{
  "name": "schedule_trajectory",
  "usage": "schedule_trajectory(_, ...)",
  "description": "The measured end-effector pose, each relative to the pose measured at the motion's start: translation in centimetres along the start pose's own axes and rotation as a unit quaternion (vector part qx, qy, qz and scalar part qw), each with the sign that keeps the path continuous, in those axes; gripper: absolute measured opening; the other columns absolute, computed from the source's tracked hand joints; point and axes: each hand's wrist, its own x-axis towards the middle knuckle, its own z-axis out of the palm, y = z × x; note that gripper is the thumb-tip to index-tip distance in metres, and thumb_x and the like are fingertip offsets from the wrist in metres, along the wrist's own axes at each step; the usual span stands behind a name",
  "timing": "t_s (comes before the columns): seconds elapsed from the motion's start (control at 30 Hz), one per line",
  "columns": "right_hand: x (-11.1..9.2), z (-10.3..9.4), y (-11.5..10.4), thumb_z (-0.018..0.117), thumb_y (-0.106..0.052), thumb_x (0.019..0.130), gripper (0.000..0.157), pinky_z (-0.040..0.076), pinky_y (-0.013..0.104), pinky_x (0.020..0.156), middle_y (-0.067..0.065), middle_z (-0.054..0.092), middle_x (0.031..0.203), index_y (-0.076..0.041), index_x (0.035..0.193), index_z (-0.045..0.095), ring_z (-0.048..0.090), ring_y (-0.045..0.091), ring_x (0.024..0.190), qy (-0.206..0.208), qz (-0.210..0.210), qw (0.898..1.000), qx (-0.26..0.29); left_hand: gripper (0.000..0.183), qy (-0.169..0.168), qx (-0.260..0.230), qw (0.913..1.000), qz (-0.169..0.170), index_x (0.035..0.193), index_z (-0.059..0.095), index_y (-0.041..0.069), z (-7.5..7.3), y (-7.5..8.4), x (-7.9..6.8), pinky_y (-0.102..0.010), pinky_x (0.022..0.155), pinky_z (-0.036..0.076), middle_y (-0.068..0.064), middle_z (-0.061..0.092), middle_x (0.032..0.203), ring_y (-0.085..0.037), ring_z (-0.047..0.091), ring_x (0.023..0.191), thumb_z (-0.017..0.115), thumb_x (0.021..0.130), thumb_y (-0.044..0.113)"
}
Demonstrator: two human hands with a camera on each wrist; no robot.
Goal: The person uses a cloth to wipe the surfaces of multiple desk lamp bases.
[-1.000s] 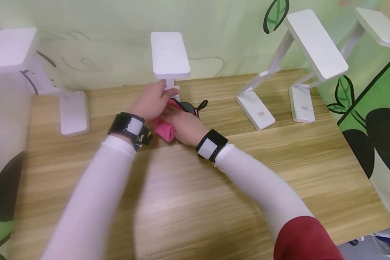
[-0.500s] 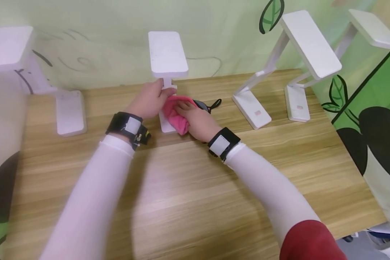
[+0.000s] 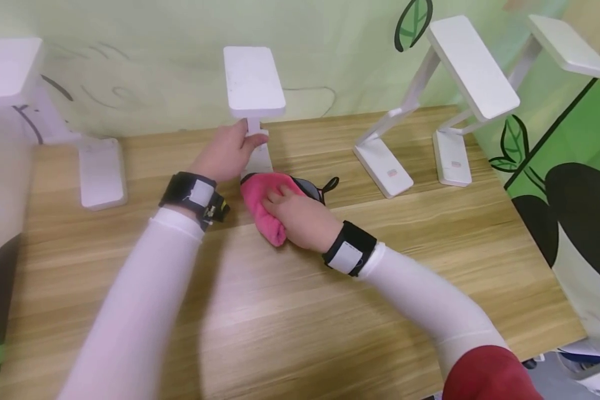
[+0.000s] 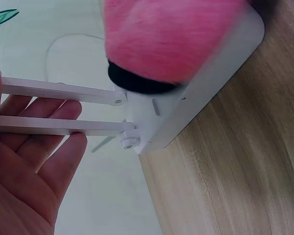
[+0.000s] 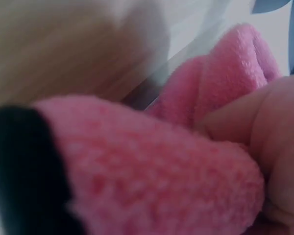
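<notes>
A white desk lamp stands against the wall at the back of the table. My left hand grips its folding arm; in the left wrist view the fingers wrap behind the two thin arm bars. A fluffy pink cleaning cloth, with black edging, a grey underside and a black hanging loop, covers the front of the lamp's base. My right hand holds the cloth bunched and presses it over the base. Seen from the right wrist, the fingers sink into its folds.
Another white lamp is at the left, and two more, a nearer lamp and a farther lamp, stand at the right. Behind the wooden table rises a green painted wall.
My right hand has moved the cloth from beside the lamp's stem to the right, then toward me over the base, whose rear part now shows. The left hand keeps its grip on the lamp arm.
</notes>
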Motion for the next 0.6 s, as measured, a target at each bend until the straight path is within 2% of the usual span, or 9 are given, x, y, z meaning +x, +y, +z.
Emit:
schedule_trajectory(0.13,0.5,0.0,-1.2,0.058,-0.003,0.107,0.05,0.043,0.04,0.117,0.017,0.05,0.161,-0.006,0.156,0.054,0.043,0.037,0.151,0.001,-0.034,0.999,0.013,0.04,0.003,0.013,0.9999,-0.003,0.134,0.054,0.003,0.0,-0.3,0.1,-0.043,0.078,0.045,-0.013,0.043,0.083,-0.032,0.051,0.078,0.052,0.114,0.037)
schedule_trajectory(0.3,2.6,0.0,-1.4,0.061,-0.001,0.104,0.058,0.047,0.037,0.113,0.015,0.044,0.166,-0.008,0.16,0.048,0.043,0.033,0.151,0.014,-0.054,0.998,0.036,0.039,-0.001,0.008,0.9999,-0.008,0.136,0.054,0.004,0.2,-0.2,0.2,-0.042,0.081,0.046,-0.014,0.044,0.085,-0.033,0.056,0.086,0.054,0.113,0.036)
schedule_trajectory(0.43,4.9,0.4,-0.7,0.059,-0.006,0.108,0.056,0.037,0.032,0.12,0.014,0.041,0.167,-0.008,0.162,0.046,0.037,0.028,0.154,0.044,-0.055,0.994,0.081,0.036,-0.004,0.0,0.9999,-0.014,0.132,0.054,0.005,0.2,0.0,0.1,-0.04,0.073,0.044,-0.015,0.046,0.085,-0.032,0.054,0.078,0.054,0.113,0.036)
schedule_trajectory(0.53,6.8,1.1,0.3,0.056,-0.008,0.109,0.049,0.031,0.029,0.123,0.01,0.043,0.166,-0.011,0.158,0.052,0.037,0.021,0.153,0.069,-0.042,0.991,0.111,0.034,-0.007,-0.011,0.9998,-0.018,0.13,0.054,0.005,0.1,0.0,0.0,-0.039,0.072,0.044,-0.015,0.047,0.086,-0.032,0.053,0.077,0.053,0.114,0.035)
schedule_trajectory(0.6,7.6,1.1,0.7,0.054,-0.006,0.108,0.045,0.032,0.027,0.121,0.01,0.047,0.163,-0.012,0.153,0.057,0.042,0.018,0.149,0.079,-0.033,0.99,0.112,0.034,-0.005,-0.016,0.9997,-0.019,0.13,0.055,0.004,-0.1,0.0,-0.1,-0.039,0.073,0.043,-0.015,0.048,0.088,-0.031,0.053,0.079,0.052,0.114,0.034)
